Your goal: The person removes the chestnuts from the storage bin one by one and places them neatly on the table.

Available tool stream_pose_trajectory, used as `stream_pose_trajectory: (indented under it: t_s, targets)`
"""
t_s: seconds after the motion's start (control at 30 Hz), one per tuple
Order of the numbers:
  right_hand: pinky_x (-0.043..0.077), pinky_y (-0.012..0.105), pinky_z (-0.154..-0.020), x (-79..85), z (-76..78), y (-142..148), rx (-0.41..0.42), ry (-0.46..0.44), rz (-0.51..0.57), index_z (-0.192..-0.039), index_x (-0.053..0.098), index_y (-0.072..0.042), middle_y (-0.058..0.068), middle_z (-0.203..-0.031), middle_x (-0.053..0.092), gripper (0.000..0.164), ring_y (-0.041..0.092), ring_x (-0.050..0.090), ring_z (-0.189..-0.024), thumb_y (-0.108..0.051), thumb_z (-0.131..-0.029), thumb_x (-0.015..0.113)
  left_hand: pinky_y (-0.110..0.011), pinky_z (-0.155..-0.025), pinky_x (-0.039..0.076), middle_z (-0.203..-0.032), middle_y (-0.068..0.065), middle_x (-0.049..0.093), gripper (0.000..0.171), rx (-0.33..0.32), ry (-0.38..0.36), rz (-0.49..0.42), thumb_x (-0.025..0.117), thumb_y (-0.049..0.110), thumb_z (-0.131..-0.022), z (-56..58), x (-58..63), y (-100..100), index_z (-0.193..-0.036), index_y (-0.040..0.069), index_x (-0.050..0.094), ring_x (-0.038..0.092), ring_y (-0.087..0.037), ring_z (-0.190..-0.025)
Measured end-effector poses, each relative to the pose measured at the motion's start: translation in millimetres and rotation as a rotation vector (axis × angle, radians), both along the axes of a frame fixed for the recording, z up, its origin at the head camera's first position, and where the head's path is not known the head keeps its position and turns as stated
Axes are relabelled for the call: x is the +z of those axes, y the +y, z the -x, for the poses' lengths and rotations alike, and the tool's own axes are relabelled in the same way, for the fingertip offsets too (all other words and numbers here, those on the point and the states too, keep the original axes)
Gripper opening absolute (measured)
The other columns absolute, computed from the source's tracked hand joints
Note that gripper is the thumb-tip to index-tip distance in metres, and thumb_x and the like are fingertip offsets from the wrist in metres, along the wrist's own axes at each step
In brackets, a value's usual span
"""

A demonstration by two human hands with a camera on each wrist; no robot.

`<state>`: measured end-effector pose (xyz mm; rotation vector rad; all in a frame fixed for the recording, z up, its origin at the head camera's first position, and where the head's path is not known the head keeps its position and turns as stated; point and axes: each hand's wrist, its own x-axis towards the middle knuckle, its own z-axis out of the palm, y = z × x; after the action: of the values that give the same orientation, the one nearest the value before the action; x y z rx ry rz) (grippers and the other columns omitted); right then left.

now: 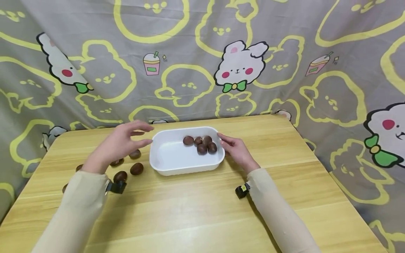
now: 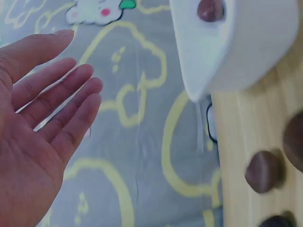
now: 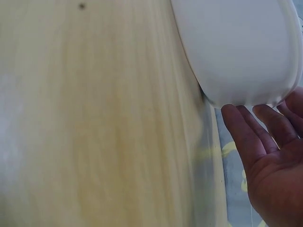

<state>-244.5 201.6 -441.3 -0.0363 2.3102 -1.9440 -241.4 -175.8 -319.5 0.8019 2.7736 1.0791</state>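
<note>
A white oblong tray [image 1: 171,172] sits on the table with several glossy brown chestnuts [image 1: 201,149] gathered toward its right end. My left hand [image 1: 118,142] hovers at the tray's left end, thumb and fingers spread apart. Its palm [image 2: 33,146] is bare in the left wrist view, with nothing held. At the opposite end, fingertips of my right hand [image 1: 236,151] touch the tray's rim and outer wall. The right wrist view shows these fairly straight fingers [image 3: 244,135] against the white wall [image 3: 246,61]; part of the hand lies outside the frame.
Several loose chestnuts [image 1: 136,169] lie on the wooden table [image 1: 196,214] left of the tray, some partly hidden by my left wrist and sleeve. A grey patterned curtain [image 1: 190,84] hangs behind the table's back edge.
</note>
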Motion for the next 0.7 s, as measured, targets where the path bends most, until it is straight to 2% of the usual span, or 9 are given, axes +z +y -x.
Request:
stream_pose_trajectory:
  t_s: [0.2, 0.4, 0.7]
  targets:
    - [0.05, 0.032, -0.093, -0.7, -1.3, 1.3, 0.005, 0.009, 0.014, -0.141, 0.054, -0.012, 0.012, -0.146, 0.047, 0.04, 0.024, 0.051, -0.127, -0.015, -0.101, 0.057, -0.048, -0.103, 0.041, -0.128, -0.012, 0.06, 0.035, -0.085, -0.031, 0.09, 0.073, 0.013, -0.091, 28.6, 1.7, 40.2, -0.124, 0.005, 0.065, 0.054, -0.035, -0.121]
    - [0.05, 0.03, -0.092, -1.7, -1.5, 2.6, -0.004, 0.01, 0.016, -0.141, 0.054, -0.012, 0.012, -0.145, 0.048, 0.04, 0.024, 0.052, -0.126, -0.014, -0.101, 0.058, -0.045, -0.098, 0.046, -0.118, -0.014, 0.064, 0.032, -0.199, -0.009, 0.173, 0.074, 0.006, -0.088, 50.7, -9.1, 78.4, -0.118, 0.0, 0.067, 0.059, -0.033, -0.113]
    - [0.051, 0.03, -0.091, -2.6, -0.4, 0.4, 0.004, 0.007, 0.025, -0.141, 0.054, -0.012, 0.013, -0.144, 0.049, 0.04, 0.025, 0.053, -0.125, -0.014, -0.101, 0.058, -0.043, -0.098, 0.045, -0.119, -0.014, 0.065, 0.036, -0.246, -0.055, 0.349, 0.076, 0.005, -0.085, 75.8, -29.4, 107.5, -0.119, -0.002, 0.067, 0.057, -0.032, -0.114]
